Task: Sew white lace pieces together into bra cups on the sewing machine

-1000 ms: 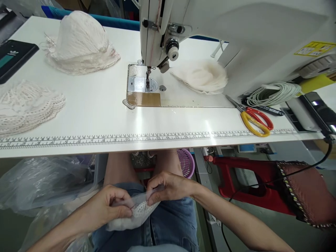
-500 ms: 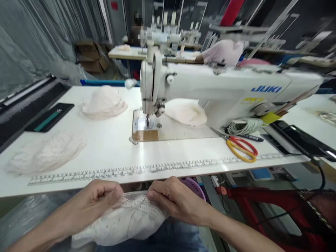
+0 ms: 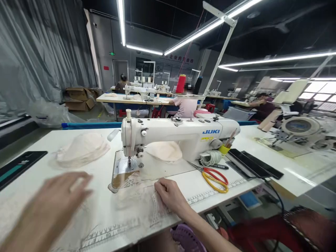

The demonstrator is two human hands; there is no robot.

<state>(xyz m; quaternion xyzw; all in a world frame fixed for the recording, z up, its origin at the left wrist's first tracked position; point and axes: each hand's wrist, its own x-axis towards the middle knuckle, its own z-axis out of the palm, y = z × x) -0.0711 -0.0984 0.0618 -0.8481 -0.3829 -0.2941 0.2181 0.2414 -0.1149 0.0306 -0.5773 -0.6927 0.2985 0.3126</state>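
My right hand (image 3: 169, 194) is closed on the edge of a sheer white lace fabric piece (image 3: 131, 199). The fabric lies on the table in front of the sewing machine (image 3: 168, 136), its lace edge near the needle plate. My left hand (image 3: 57, 199), smeared by motion, hovers over the table left of the machine, thumb and forefinger apart. I see nothing held between them. Blurred sheer material shows below that hand. A stack of pale fabric cups (image 3: 82, 148) sits behind it, and another pale cup piece (image 3: 166, 151) lies under the machine arm.
Scissors (image 3: 214, 178) with red and yellow handles lie right of the machine, beside a coil of white cord (image 3: 210, 158) and a black marker (image 3: 220, 166). A ruler strip (image 3: 110, 234) runs along the front edge. A purple basket (image 3: 187, 238) is below. Other people sit at machines behind.
The view has tilted up. The lace fabric has gone from over the lap onto the table by the needle. My left hand has come off its edge and moved left; my right still grips it.
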